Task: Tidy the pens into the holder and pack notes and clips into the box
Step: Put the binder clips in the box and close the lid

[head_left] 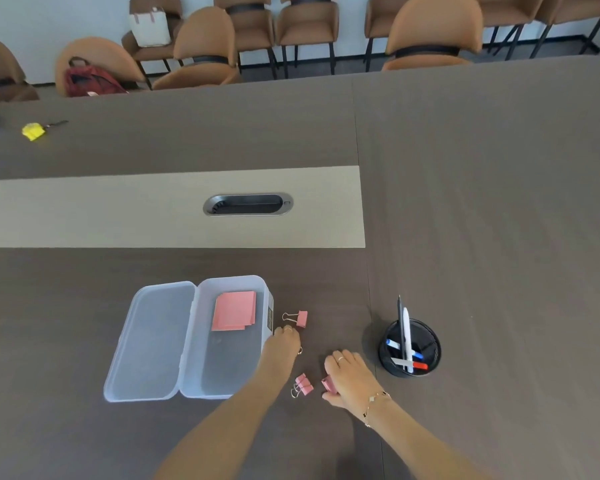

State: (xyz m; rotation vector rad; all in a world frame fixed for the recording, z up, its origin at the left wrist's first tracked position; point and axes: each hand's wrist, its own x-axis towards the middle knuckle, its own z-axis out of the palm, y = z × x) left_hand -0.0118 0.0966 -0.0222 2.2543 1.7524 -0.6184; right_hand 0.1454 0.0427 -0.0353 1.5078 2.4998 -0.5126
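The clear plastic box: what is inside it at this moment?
Inside the clear plastic box lie pink notes, at the far end. No clips show inside. The left hand covers part of its right wall, so that corner is hidden.

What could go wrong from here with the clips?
1. The right hand pinches one pink clip only at the fingertips; it may slip during the carry to the box.
2. The left hand seems to cover something small by the box wall; unclear if gripped.
3. The far clip and the pair on the table could be knocked away.
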